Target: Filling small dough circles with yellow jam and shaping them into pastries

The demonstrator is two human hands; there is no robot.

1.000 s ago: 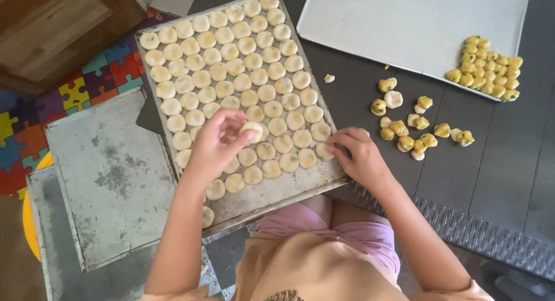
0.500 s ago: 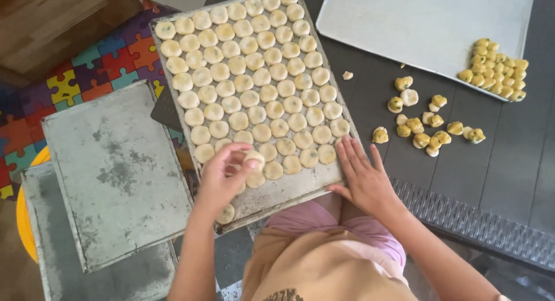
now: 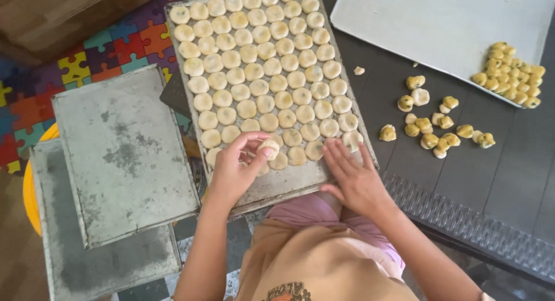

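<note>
A grey metal baking tray [image 3: 300, 182] lies in front of me, filled with rows of several round pale dough pieces [image 3: 266, 64]. My left hand [image 3: 237, 171] is at the tray's near edge and pinches one dough piece [image 3: 269, 146] between thumb and fingers, just above the lowest row. My right hand [image 3: 352, 176] rests flat with fingers spread on the tray's near right corner, fingertips touching the last dough pieces there. Its palm holds nothing.
Loose yellowish dough pieces [image 3: 430, 124] lie on the dark table at the right. A white board [image 3: 439, 23] at the back right carries a packed cluster of them [image 3: 511, 75]. Two empty grey trays [image 3: 121, 156] are stacked at the left over a coloured puzzle mat [image 3: 87, 58].
My left hand has drawn back toward the tray's near edge with the dough piece. My right hand moved from the tray's right edge onto the near right corner and spread flat.
</note>
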